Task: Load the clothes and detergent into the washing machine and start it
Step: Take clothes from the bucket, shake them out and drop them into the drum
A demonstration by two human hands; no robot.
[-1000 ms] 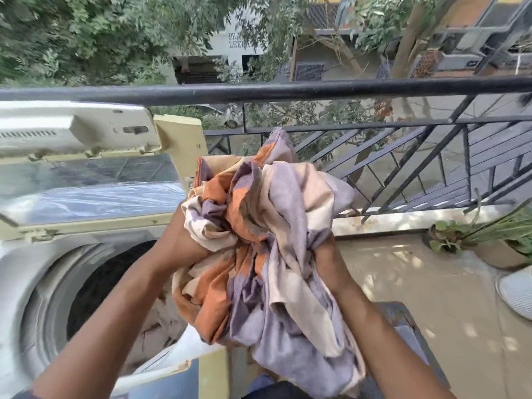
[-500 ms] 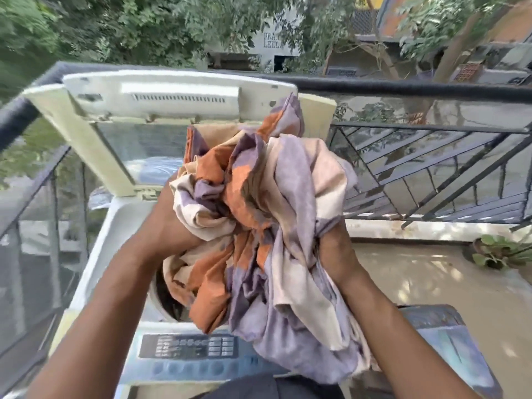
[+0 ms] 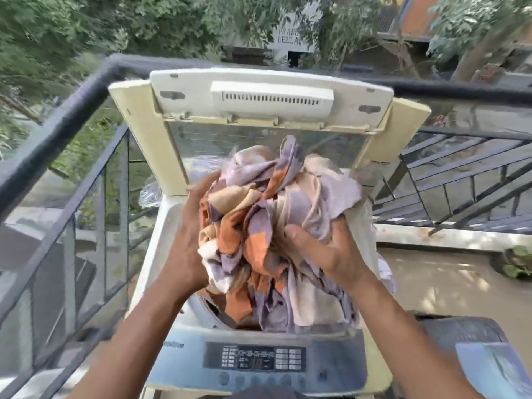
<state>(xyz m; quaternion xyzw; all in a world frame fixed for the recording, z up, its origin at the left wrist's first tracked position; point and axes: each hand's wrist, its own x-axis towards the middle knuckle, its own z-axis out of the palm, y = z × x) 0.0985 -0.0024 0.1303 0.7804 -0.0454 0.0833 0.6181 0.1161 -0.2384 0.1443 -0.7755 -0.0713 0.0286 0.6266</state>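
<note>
A bundle of clothes (image 3: 276, 226) in orange, lilac and cream patches hangs over the drum opening of a top-loading washing machine (image 3: 157, 254). My left hand (image 3: 187, 240) presses the bundle's left side, its fingertips hidden in the folds. My right hand (image 3: 325, 249) grips the right side, thumb and fingers curled into the cloth. The bundle's lower end dips into the drum and hides most of it. The cream lid (image 3: 270, 99) stands up behind. A blue-grey control panel (image 3: 256, 359) with small buttons runs along the front edge. No detergent is visible.
A black metal railing (image 3: 57, 125) wraps the balcony to the left and behind the machine. A potted plant (image 3: 515, 263) sits on the tan floor at right. A grey object with a blue sheet (image 3: 489, 367) stands at the lower right. A crumpled plastic bag (image 3: 149, 194) lies beside the lid.
The view has swung left and centred on the machine. Both hands have carried the bundle from chest height down over the drum, and its lower end now hangs inside.
</note>
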